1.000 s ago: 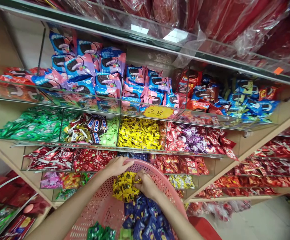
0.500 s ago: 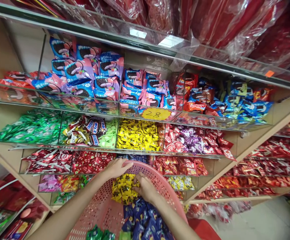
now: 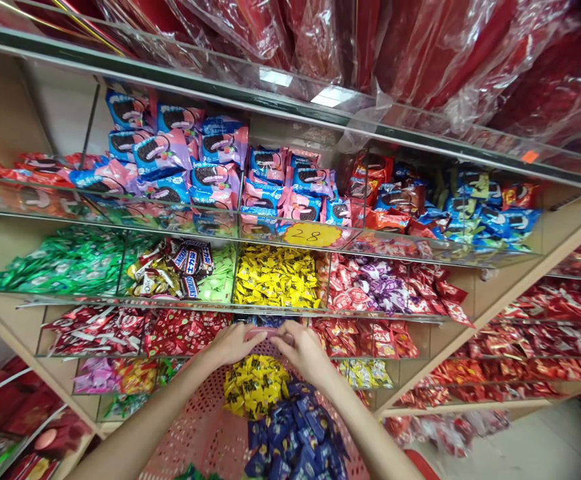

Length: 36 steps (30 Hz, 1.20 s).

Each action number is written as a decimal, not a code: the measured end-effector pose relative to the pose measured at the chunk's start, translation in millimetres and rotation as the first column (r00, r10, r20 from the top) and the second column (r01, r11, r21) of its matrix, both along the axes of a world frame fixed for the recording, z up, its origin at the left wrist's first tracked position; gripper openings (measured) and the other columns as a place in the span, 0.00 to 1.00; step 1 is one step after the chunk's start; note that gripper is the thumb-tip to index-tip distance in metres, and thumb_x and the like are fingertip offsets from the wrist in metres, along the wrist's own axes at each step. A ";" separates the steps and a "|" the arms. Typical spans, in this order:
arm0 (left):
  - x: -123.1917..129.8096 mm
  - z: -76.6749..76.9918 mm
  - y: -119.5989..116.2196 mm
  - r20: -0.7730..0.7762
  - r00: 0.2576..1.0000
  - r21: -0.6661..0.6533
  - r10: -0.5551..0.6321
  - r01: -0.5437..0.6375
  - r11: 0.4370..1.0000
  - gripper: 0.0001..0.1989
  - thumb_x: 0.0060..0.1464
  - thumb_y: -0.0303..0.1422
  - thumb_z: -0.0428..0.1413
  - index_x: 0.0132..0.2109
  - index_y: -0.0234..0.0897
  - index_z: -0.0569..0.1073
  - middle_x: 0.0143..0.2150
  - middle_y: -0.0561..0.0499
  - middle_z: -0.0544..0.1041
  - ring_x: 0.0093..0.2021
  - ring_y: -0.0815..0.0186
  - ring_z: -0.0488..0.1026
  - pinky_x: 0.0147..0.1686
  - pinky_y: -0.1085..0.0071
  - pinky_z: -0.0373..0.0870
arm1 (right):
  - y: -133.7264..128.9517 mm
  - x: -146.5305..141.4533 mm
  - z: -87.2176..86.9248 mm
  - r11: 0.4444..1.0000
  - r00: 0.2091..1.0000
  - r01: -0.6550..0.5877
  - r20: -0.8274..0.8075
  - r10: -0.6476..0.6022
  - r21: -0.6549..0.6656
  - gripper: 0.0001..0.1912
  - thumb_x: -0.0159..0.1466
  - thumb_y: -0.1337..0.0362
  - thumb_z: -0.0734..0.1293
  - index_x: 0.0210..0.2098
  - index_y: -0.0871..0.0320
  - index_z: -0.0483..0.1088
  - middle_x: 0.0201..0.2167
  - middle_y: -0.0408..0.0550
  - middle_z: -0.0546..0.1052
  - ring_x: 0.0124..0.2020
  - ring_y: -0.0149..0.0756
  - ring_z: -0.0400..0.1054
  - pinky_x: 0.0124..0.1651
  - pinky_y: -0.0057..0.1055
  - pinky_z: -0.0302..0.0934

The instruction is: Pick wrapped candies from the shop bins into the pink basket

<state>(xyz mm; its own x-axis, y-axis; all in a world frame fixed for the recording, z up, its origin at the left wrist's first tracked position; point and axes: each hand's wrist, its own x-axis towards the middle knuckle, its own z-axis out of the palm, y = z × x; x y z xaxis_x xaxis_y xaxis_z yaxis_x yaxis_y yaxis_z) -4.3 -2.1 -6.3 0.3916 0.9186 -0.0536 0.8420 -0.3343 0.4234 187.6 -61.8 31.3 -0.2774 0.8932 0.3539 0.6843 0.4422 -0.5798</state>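
Observation:
A pink perforated basket (image 3: 197, 407) fills the lower middle, its far rim against the shelves. My left hand (image 3: 235, 341) is closed on that rim, left of its middle. Just to the right, my right hand (image 3: 297, 347) has its fingers closed over the same rim. Inside the basket lie yellow-wrapped candies (image 3: 255, 385) near the far wall, dark blue packets (image 3: 295, 433) nearer and to the right, and a few green ones (image 3: 195, 473) at the bottom edge.
Glass-fronted shelves (image 3: 280, 310) ahead hold green, yellow, red and purple candies. Blue and pink cookie packs (image 3: 160, 157) stand on the shelf above, behind a yellow price tag (image 3: 312, 234). Plastic-wrapped red items (image 3: 420, 53) hang over the top. Pale floor (image 3: 535, 447) shows lower right.
My right hand has left the yellow candies inside the basket and moved up to the far rim. My left hand stays on the rim. The view has shifted slightly.

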 end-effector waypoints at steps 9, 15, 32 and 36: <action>-2.2 -6.3 1.2 0.025 1.000 0.020 0.009 -0.009 1.000 0.35 0.52 0.61 0.35 0.46 0.44 0.74 0.40 0.46 0.79 0.42 0.55 0.75 0.37 0.68 0.66 | 27.5 -0.3 49.9 0.984 0.999 0.022 -0.053 -0.013 0.177 0.08 0.64 0.62 0.60 0.34 0.56 0.70 0.32 0.44 0.75 0.31 0.31 0.67 0.36 0.26 0.57; -1.9 -5.0 0.2 0.019 1.000 0.029 0.018 -0.019 0.999 0.35 0.52 0.61 0.35 0.44 0.44 0.75 0.39 0.46 0.79 0.42 0.55 0.75 0.36 0.69 0.66 | 56.9 -8.7 51.4 0.980 0.998 0.060 -0.034 -0.054 0.192 0.06 0.62 0.65 0.61 0.36 0.56 0.69 0.33 0.44 0.76 0.34 0.32 0.69 0.37 0.26 0.57; -2.1 -5.9 1.8 0.022 1.000 0.031 0.018 -0.018 0.999 0.33 0.52 0.60 0.36 0.44 0.46 0.74 0.39 0.48 0.78 0.41 0.57 0.75 0.34 0.71 0.64 | 76.2 -32.2 55.3 0.950 0.834 0.300 0.458 -0.307 0.091 0.17 0.62 0.51 0.62 0.43 0.55 0.69 0.45 0.50 0.70 0.38 0.37 0.69 0.35 0.29 0.55; -1.8 -4.8 1.8 0.017 1.000 0.033 0.006 -0.007 0.999 0.33 0.53 0.59 0.35 0.43 0.45 0.75 0.38 0.48 0.78 0.41 0.57 0.75 0.34 0.70 0.65 | 73.4 -32.5 57.1 0.952 0.848 0.294 0.434 -0.303 0.088 0.15 0.62 0.53 0.62 0.43 0.55 0.69 0.45 0.50 0.71 0.38 0.37 0.69 0.35 0.29 0.55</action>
<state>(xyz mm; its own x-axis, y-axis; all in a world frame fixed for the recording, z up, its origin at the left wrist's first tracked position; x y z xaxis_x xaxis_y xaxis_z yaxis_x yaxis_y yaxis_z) -6.0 -0.4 -11.1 0.3862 0.9222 -0.0165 0.8371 -0.3429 0.4263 155.1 11.6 88.4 -0.1280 0.9529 0.2750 0.9659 0.1827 -0.1837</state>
